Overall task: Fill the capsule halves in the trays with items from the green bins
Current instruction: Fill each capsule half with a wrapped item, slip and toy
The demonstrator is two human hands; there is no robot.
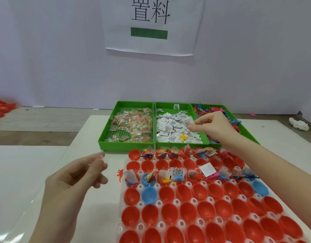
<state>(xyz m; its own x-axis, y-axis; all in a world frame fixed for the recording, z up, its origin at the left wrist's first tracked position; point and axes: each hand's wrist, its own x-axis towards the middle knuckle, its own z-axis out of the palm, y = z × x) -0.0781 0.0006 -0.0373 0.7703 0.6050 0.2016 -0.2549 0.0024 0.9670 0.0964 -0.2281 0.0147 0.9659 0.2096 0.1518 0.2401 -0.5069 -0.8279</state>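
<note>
Here, three green bins side by side at the far edge of the white table: left bin (pixel 126 139) full of clear candy bags (pixel 132 124), middle bin (pixel 182 143) full of white paper packets (pixel 174 128), right bin (pixel 226 109) heaped with small coloured plastic figures (pixel 219 109). Right hand (pixel 215 126) out over the middle bin, thumb and forefinger pinching one white packet (pixel 189 121), other fingers curled under. Left hand (pixel 77 176) raised off the table near its left side, fingers loosely bent and a little apart; blurred, possibly a scrap of clear film at the fingertips, hard to tell. Just in front of the bins, a clear tray (pixel 175 201) of egg-shaped capsule halves (pixel 186 213), mostly red, three blue. Back row and third row already holding bags, packets and figures; second row and all near rows bare. One orange figure (pixel 120 174) lying on the table beside the tray's left edge. White sign (pixel 151 23) on the wall behind.
</note>
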